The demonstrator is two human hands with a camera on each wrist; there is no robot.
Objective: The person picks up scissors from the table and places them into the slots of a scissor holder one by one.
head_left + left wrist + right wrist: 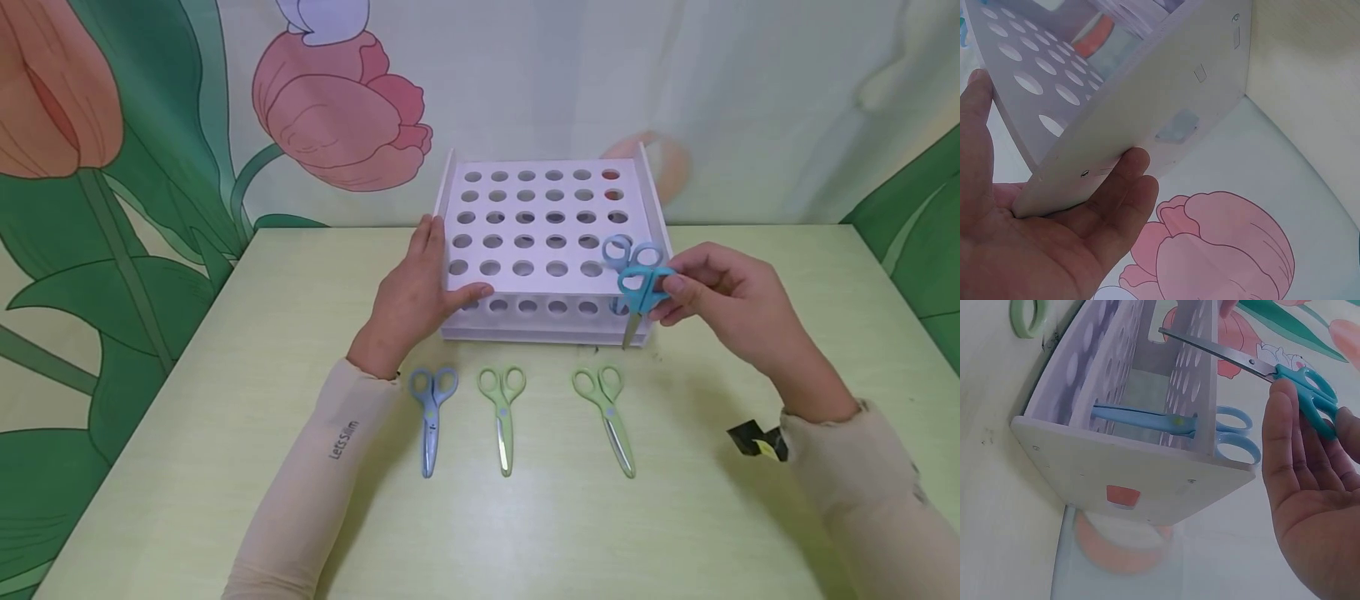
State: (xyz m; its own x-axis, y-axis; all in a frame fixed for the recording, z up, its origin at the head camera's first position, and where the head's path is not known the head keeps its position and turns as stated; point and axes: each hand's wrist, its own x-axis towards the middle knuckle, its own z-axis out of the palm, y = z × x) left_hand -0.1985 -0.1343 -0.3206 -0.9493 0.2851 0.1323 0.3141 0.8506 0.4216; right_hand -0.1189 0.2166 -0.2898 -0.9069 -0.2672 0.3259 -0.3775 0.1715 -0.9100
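A white perforated rack (pixel 540 283) with rows of round holes stands at the back of the table. My left hand (pixel 408 292) holds its left side, thumb on the front top edge and fingers along the outer side panel (pixel 1166 119). My right hand (pixel 742 304) pinches teal scissors (pixel 634 323) by the handle, in front of the rack's right front corner. Their blades point down, outside the rack in the head view. Light blue scissors (pixel 1147 419) sit in a hole at that corner, handles above the top board and blades inside.
In front of the rack lie blue scissors (pixel 430 437) and two green pairs, one in the middle (pixel 506 442) and one farther right (pixel 617 433), handles toward the rack. A flower-printed curtain (pixel 525 83) hangs behind the table (pixel 540 542).
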